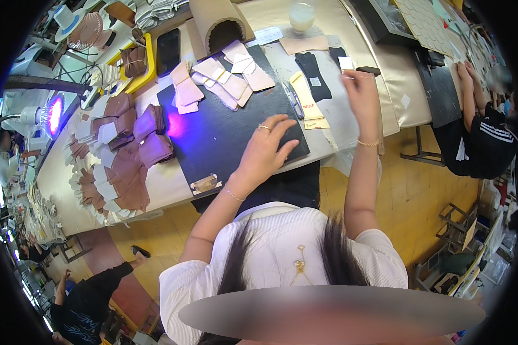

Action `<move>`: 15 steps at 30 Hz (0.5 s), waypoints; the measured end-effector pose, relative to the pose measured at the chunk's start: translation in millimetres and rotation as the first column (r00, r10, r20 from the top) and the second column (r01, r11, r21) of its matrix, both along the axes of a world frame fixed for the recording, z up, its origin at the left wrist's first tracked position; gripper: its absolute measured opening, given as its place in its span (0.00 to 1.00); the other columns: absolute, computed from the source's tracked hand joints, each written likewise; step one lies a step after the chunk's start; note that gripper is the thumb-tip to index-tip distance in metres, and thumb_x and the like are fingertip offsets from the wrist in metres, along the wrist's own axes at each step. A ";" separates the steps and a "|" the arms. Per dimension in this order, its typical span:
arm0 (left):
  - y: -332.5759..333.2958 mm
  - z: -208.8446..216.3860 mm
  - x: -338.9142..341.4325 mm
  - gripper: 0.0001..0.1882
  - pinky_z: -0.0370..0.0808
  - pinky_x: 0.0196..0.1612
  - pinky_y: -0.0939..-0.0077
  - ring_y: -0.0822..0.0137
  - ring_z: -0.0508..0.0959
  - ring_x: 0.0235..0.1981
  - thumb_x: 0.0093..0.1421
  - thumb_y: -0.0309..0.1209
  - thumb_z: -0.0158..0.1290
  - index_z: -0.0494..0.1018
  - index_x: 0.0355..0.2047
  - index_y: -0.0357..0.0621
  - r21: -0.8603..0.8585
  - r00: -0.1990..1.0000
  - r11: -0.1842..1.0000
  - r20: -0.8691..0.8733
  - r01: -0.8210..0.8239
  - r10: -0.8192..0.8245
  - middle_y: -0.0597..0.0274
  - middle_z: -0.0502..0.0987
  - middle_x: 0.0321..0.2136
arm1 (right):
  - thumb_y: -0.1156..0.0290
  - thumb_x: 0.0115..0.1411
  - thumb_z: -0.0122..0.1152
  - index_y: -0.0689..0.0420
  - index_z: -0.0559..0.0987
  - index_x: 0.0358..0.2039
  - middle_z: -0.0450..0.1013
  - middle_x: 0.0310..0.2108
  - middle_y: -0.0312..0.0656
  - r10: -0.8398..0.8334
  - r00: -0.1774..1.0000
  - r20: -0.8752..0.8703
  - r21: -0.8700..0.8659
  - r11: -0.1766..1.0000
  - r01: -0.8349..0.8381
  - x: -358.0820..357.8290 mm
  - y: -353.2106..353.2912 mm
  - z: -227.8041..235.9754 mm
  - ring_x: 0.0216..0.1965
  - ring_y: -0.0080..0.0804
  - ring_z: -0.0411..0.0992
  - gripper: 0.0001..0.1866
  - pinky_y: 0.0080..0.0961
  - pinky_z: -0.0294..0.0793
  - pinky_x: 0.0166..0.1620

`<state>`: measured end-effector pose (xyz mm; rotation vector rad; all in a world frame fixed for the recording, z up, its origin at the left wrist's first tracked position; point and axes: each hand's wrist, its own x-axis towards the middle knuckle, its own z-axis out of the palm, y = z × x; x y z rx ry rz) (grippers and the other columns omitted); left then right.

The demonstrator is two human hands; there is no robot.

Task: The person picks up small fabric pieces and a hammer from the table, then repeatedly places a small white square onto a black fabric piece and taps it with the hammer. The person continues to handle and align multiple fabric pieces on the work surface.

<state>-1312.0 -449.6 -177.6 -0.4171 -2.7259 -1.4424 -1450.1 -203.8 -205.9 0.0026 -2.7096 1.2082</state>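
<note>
My left hand [269, 141] is over the near right part of a black board [213, 135], fingers spread and holding nothing. My right hand [362, 95] is farther right, its fingers drawn together in a pinch. At those fingertips is a small white square [345, 62]; whether they grip it I cannot tell. Left of it lie a black flat piece [313, 72] with a pale patch, a cream template [307, 100] with red writing, and a slim cutter-like tool [293, 100]. Pale pink flat pieces [227, 86] lie along the board's far edge.
Stacks of brown pieces [126, 172] spread left of the board, near a lit lamp [53, 115]. A yellow tray [147, 66], a phone [168, 50], a hollow tan block [221, 26] and a glass jar [301, 16] stand farther back. Other people sit at right and lower left.
</note>
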 end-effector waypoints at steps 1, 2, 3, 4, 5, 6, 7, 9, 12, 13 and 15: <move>1.7 -1.3 2.4 0.19 0.70 0.54 0.63 0.48 0.72 0.52 0.57 0.31 0.59 0.72 0.49 0.41 0.000 0.999 1.000 0.020 0.024 -0.024 0.50 0.71 0.52 | 0.59 0.57 0.67 0.59 0.77 0.49 0.73 0.44 0.48 0.110 0.991 0.081 0.058 0.992 -0.115 -6.8 -12.9 -8.5 0.45 0.36 0.74 0.23 0.29 0.74 0.44; 3.3 -2.4 5.1 0.18 0.70 0.54 0.62 0.48 0.72 0.52 0.58 0.31 0.58 0.72 0.48 0.41 0.001 0.999 0.999 0.012 0.043 -0.043 0.50 0.71 0.51 | 0.59 0.56 0.67 0.60 0.77 0.48 0.73 0.44 0.50 0.078 0.994 0.073 0.145 0.986 -0.088 -13.1 -24.2 -17.0 0.45 0.40 0.74 0.24 0.31 0.74 0.45; 4.5 -3.3 7.9 0.18 0.70 0.54 0.62 0.48 0.72 0.52 0.58 0.31 0.58 0.72 0.48 0.41 -0.005 0.998 0.998 0.004 0.059 -0.059 0.50 0.71 0.51 | 0.59 0.54 0.68 0.61 0.77 0.48 0.73 0.44 0.53 0.055 0.997 0.060 0.228 0.971 -0.067 -20.8 -37.3 -26.0 0.46 0.44 0.73 0.25 0.34 0.74 0.46; 4.4 -3.7 10.9 0.18 0.70 0.54 0.62 0.48 0.72 0.52 0.58 0.31 0.58 0.72 0.48 0.41 -0.017 0.997 0.997 0.000 0.073 -0.073 0.50 0.71 0.51 | 0.60 0.53 0.68 0.62 0.76 0.48 0.73 0.44 0.55 0.037 0.998 0.050 0.307 0.950 -0.050 -28.6 -49.9 -33.9 0.46 0.48 0.73 0.26 0.37 0.73 0.47; 3.6 -4.2 13.8 0.18 0.70 0.55 0.62 0.48 0.72 0.52 0.58 0.31 0.58 0.72 0.48 0.42 -0.029 0.996 0.996 -0.001 0.085 -0.085 0.50 0.71 0.52 | 0.59 0.52 0.69 0.63 0.76 0.48 0.73 0.45 0.55 -0.013 1.000 0.016 0.351 0.937 0.007 -35.0 -57.7 -39.5 0.48 0.51 0.73 0.27 0.40 0.73 0.48; 1.8 -4.6 16.8 0.18 0.69 0.56 0.61 0.48 0.72 0.52 0.58 0.32 0.58 0.73 0.48 0.42 -0.030 0.997 0.997 0.008 0.075 -0.075 0.50 0.71 0.52 | 0.58 0.51 0.70 0.63 0.76 0.48 0.73 0.45 0.54 -0.039 0.998 0.042 0.395 0.919 0.019 -39.7 -61.5 -43.5 0.48 0.51 0.73 0.28 0.40 0.73 0.48; -2.1 -5.3 18.3 0.18 0.69 0.56 0.61 0.49 0.71 0.52 0.57 0.32 0.58 0.73 0.48 0.43 -0.053 0.999 0.998 -0.013 0.044 -0.044 0.50 0.71 0.52 | 0.58 0.49 0.71 0.62 0.76 0.48 0.74 0.45 0.54 -0.058 0.997 0.040 0.434 0.900 0.035 -45.0 -64.5 -46.2 0.48 0.51 0.73 0.29 0.39 0.73 0.49; -11.5 -7.0 21.8 0.18 0.68 0.56 0.61 0.49 0.71 0.52 0.57 0.32 0.58 0.73 0.48 0.43 -0.096 0.999 0.995 -0.052 -0.012 0.007 0.50 0.71 0.52 | 0.56 0.46 0.73 0.61 0.77 0.46 0.77 0.43 0.52 -0.056 0.992 0.111 0.435 0.900 0.003 -53.5 -65.6 -48.2 0.47 0.47 0.75 0.30 0.41 0.74 0.48; -34.9 -13.9 16.0 0.18 0.67 0.56 0.60 0.50 0.71 0.53 0.57 0.32 0.59 0.73 0.48 0.41 -0.185 0.990 0.974 -0.082 -0.131 0.117 0.50 0.71 0.52 | 0.51 0.45 0.73 0.60 0.78 0.43 0.77 0.43 0.50 -0.077 0.966 0.249 0.419 0.907 -0.035 -61.3 -61.3 -45.9 0.45 0.45 0.76 0.31 0.40 0.75 0.46; -42.9 -17.2 12.1 0.19 0.67 0.57 0.60 0.50 0.71 0.53 0.57 0.31 0.59 0.73 0.48 0.41 -0.212 0.983 0.962 -0.099 -0.170 0.152 0.50 0.71 0.52 | 0.53 0.45 0.74 0.59 0.78 0.42 0.77 0.42 0.50 -0.071 0.959 0.275 0.382 0.923 -0.042 -62.0 -60.9 -44.7 0.45 0.45 0.76 0.30 0.39 0.75 0.46; -56.3 -26.0 1.9 0.19 0.66 0.57 0.58 0.49 0.69 0.55 0.55 0.31 0.59 0.74 0.47 0.39 -0.262 0.952 0.919 -0.164 -0.295 0.259 0.47 0.69 0.52 | 0.56 0.45 0.75 0.59 0.77 0.42 0.75 0.41 0.49 -0.106 0.963 0.250 0.366 0.931 0.008 -58.7 -63.9 -42.6 0.46 0.46 0.74 0.28 0.38 0.73 0.48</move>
